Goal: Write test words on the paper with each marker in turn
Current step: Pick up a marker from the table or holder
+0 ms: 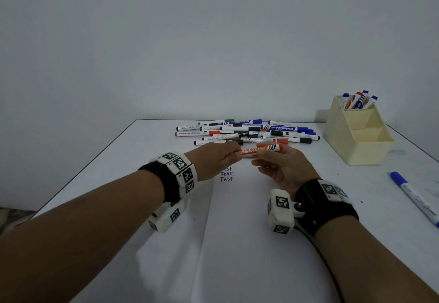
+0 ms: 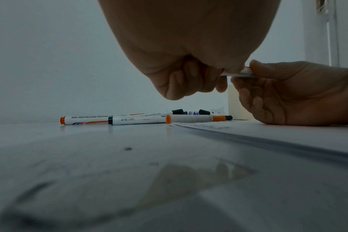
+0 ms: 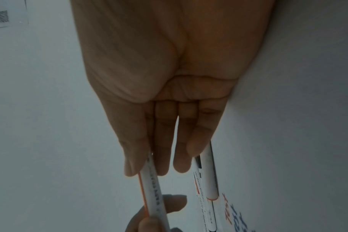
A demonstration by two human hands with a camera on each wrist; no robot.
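I see the orange marker (image 1: 259, 150) held level above the paper (image 1: 237, 219), spanning both hands. Left hand (image 1: 213, 160) fingers curled tight round one end; right hand (image 1: 282, 167) pinches the barrel between thumb and fingers (image 3: 163, 157), remaining fingers loosely extended.

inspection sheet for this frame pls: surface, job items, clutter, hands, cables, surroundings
Surface: white glossy table, faint smudges and specks.
Job's things: orange-and-white whiteboard marker held level between both hands; white paper sheet with three lines of "Test".
Clutter: loose pile of markers behind the hands; cream plastic organiser with markers upright in its back compartment; single blue-capped marker lying at right.
Grippers: left hand grips the marker's left end; right hand pinches its barrel.
Cables: black cable running from the right wrist band.
Surroundings: plain pale wall.
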